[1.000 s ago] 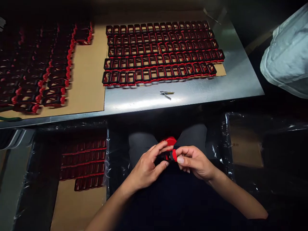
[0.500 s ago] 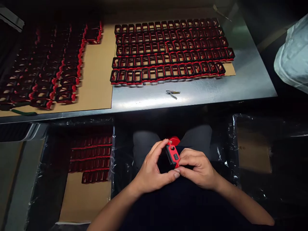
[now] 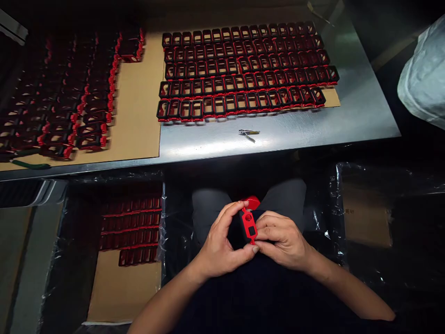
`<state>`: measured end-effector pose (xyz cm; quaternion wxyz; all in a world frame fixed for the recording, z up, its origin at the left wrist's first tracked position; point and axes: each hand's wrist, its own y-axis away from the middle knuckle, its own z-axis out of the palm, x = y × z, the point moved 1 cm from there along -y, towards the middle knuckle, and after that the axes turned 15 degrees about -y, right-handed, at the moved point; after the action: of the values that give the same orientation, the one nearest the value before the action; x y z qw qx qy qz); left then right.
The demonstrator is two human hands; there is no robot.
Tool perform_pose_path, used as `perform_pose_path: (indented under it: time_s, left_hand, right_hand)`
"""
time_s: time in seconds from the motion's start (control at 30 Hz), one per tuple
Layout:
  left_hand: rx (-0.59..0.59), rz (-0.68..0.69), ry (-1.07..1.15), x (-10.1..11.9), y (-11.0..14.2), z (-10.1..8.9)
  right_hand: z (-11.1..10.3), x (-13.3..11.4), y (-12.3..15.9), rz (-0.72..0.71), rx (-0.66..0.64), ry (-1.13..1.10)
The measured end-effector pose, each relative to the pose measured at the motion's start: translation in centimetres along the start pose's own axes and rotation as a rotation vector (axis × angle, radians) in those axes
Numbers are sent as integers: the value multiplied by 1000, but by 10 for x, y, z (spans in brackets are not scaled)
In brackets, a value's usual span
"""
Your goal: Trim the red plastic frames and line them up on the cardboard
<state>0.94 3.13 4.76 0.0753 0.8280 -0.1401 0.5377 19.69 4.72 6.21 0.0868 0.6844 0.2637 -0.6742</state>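
Centrally positioned above the legs: one red-and-black housing, tilted, red face visible. Gripped across the black body by the left hand, with thumb at the near end and index finger at the far end; pinched at the near red end between thumb and fingers of the right hand. Counted on the desk: five rows of red-and-black frames at right, one pair of clippers in front of these, one green-handled tool at the left front edge. Counted in the left box: four rows of smaller-looking frames, nearest row shorter.

Not reliably countable: the dark frame group at far left, owing to dim light and overlap. Partly concealed behind the left hand and housing: one red object, type indeterminate. Cut off at the right border: pale cloth. Difficult to read: print on the cardboard in the right box.

Made of smooth, reflective metal: the desk top. Rectangular, with rounded corners and open centres: the five rows. Provided in the red face: one round hole, one dark square recess. Lined with glossy, wrinkled plastic: both boxes.
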Motion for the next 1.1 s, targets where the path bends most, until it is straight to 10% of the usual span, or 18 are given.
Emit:
perform_pose_path:
  time_s: [0.6,1.1]
  left_hand:
    - [-110,-38,161,-9,-2,3]
    - [-52,90,-136,-1,-5,2]
  right_hand:
    - [-2,2,2,-41,-10,163]
    - [-7,11,4,48,-50,48]
